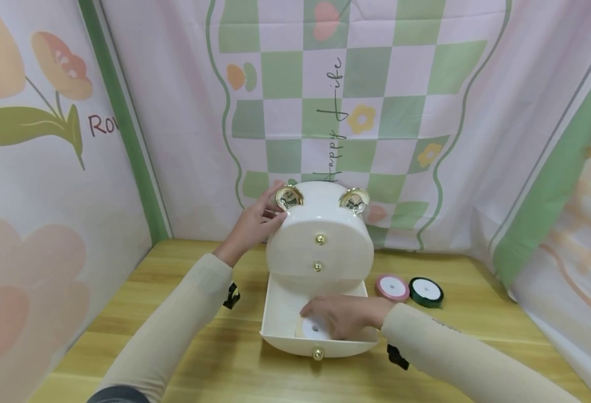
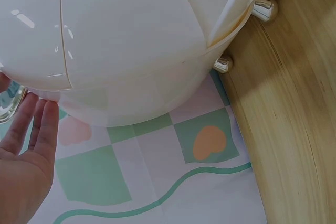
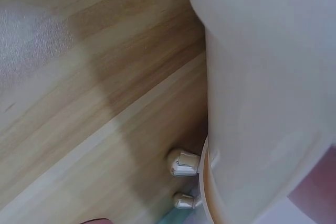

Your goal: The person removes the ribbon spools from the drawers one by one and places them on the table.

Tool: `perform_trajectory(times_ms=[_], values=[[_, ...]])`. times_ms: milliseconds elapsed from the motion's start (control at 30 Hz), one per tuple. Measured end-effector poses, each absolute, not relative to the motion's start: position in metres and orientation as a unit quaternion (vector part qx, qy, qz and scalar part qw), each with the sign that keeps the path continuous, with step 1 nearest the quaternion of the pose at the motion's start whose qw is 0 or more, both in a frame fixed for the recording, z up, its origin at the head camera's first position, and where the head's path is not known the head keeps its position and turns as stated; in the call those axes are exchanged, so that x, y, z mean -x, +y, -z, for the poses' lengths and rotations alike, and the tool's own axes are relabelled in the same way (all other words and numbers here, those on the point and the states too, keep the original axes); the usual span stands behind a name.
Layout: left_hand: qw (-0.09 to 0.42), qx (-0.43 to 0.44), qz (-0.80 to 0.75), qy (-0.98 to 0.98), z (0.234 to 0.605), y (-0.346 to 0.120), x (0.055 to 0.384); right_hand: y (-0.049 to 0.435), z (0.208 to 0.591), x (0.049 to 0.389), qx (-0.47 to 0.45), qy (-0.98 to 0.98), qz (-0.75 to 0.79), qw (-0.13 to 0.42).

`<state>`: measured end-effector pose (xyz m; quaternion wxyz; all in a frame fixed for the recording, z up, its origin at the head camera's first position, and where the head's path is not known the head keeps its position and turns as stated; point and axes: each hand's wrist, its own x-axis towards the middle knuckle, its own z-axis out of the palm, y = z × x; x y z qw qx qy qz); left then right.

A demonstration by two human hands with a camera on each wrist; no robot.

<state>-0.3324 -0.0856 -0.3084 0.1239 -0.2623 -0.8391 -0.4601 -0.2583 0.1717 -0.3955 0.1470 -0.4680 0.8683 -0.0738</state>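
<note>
A white storage box [image 1: 320,246] with gold ears and round gold knobs stands on the table, its bottom drawer [image 1: 285,296] pulled out. My left hand [image 1: 255,224] touches the box's upper left side by the gold ear [image 1: 289,197]. In the left wrist view, the fingers of that hand [image 2: 31,156] are fairly straight against the box. Inside the drawer, my right hand [image 1: 346,316] holds a cream ribbon spool [image 1: 313,329] near the front wall. Part of the spool is hidden by the hand, which is slightly blurred.
Right of the box, a pink ribbon spool [image 1: 392,287] and a dark green ribbon spool [image 1: 426,291] lie flat on the wooden table [image 1: 215,358]. Behind the box hangs a checked cloth [image 1: 326,123]. Small gold feet [image 3: 184,163] support the box.
</note>
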Motion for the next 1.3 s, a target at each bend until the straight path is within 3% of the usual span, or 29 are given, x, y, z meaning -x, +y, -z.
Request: perform_trajectory(times_ms=[767, 1300], values=[[0.126, 0.260, 0.456, -0.842, 0.310, -0.085, 0.334, 0.175, 0.395, 0.258, 0.461, 0.875, 0.076, 0.124], [0.122, 0.263, 0.465, -0.836, 0.310, -0.086, 0.333, 0.183, 0.375, 0.260, 0.434, 0.886, 0.110, 0.117]])
